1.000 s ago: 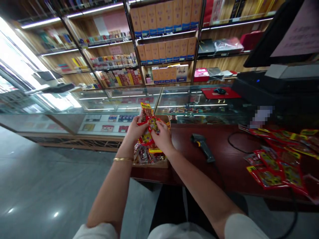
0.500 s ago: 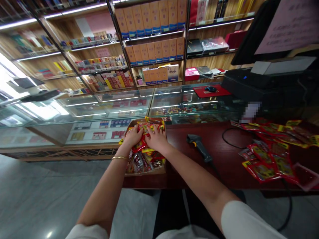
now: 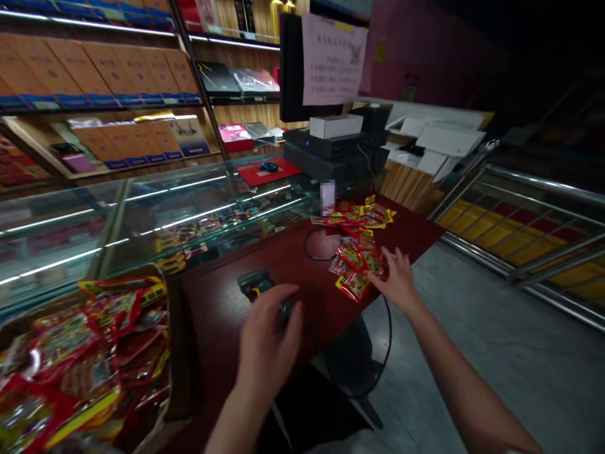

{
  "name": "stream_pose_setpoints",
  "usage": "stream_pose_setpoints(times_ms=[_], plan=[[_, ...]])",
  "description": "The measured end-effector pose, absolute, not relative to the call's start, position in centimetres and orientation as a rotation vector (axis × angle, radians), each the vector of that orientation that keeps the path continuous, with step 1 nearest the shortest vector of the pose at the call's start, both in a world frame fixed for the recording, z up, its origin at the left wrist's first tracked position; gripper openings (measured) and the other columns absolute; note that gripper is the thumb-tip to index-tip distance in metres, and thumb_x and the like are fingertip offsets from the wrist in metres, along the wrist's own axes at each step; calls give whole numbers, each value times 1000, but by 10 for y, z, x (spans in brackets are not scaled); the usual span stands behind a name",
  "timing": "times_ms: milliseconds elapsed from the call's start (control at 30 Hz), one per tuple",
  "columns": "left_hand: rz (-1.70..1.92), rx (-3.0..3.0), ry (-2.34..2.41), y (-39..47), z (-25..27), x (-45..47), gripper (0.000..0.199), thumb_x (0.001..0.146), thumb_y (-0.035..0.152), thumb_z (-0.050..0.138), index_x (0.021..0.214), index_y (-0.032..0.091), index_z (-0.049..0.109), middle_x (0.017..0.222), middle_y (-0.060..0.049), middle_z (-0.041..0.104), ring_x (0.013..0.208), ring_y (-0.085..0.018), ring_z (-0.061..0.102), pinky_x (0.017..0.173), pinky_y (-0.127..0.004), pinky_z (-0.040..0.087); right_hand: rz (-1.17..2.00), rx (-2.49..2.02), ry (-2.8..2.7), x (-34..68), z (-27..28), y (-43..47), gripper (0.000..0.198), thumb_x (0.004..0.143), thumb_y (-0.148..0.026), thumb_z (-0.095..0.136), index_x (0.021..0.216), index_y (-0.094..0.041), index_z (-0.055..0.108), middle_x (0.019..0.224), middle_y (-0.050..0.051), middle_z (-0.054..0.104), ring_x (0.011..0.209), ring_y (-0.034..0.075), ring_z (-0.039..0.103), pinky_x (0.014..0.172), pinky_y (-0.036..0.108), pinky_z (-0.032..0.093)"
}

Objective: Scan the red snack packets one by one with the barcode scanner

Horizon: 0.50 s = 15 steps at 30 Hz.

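Observation:
My left hand (image 3: 270, 337) is over the front of the table, thumb and fingers curved but apart, with nothing visible between them. It partly covers a dark barcode scanner (image 3: 255, 284) lying on the table; whether they touch I cannot tell. My right hand (image 3: 397, 280) has its fingers spread at the near right edge of a pile of red and yellow snack packets (image 3: 352, 258). Its fingertips are at the packets or just above them. At the lower left stands an open cardboard box (image 3: 180, 353) filled with similar snack packets (image 3: 89, 353).
Past the dark red table (image 3: 217, 315) runs a glass display counter (image 3: 142, 214). A monitor (image 3: 290, 69) with a paper sheet on it stands behind a black machine (image 3: 326, 157). A mouse (image 3: 268, 167) lies on a red mat. A metal railing (image 3: 534, 183) is at the right.
Both hands have left the packets in the box. My right hand has moved over to the loose packets, my left to near the scanner. The view has swung right.

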<state>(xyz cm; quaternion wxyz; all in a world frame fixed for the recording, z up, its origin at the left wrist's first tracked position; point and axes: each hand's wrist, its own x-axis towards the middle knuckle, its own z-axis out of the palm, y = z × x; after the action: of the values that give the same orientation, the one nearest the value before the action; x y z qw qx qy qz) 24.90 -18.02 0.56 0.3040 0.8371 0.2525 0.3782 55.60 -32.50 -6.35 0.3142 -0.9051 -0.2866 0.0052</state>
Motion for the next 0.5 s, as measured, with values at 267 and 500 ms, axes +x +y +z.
stream_pose_setpoints(times_ms=[267, 500], plan=[[-30, 2805, 438, -193, -56, 468, 136, 55, 69, 91, 166, 24, 27, 175, -22, 12, 158, -53, 6, 117, -83, 14, 215, -2646, -608, 627, -96, -286, 83, 93, -62, 59, 163, -20, 39, 170, 23, 31, 157, 47, 24, 120, 72, 19], [-7, 2896, 413, -168, -71, 467, 121, 67, 70, 84, 164, 22, 30, 168, -21, 35, 147, -41, 41, 118, -56, 38, 136, -2595, -746, 621, -103, -278, 65, 93, -53, 63, 146, -16, 56, 156, 18, 54, 148, 39, 43, 118, 58, 34]])
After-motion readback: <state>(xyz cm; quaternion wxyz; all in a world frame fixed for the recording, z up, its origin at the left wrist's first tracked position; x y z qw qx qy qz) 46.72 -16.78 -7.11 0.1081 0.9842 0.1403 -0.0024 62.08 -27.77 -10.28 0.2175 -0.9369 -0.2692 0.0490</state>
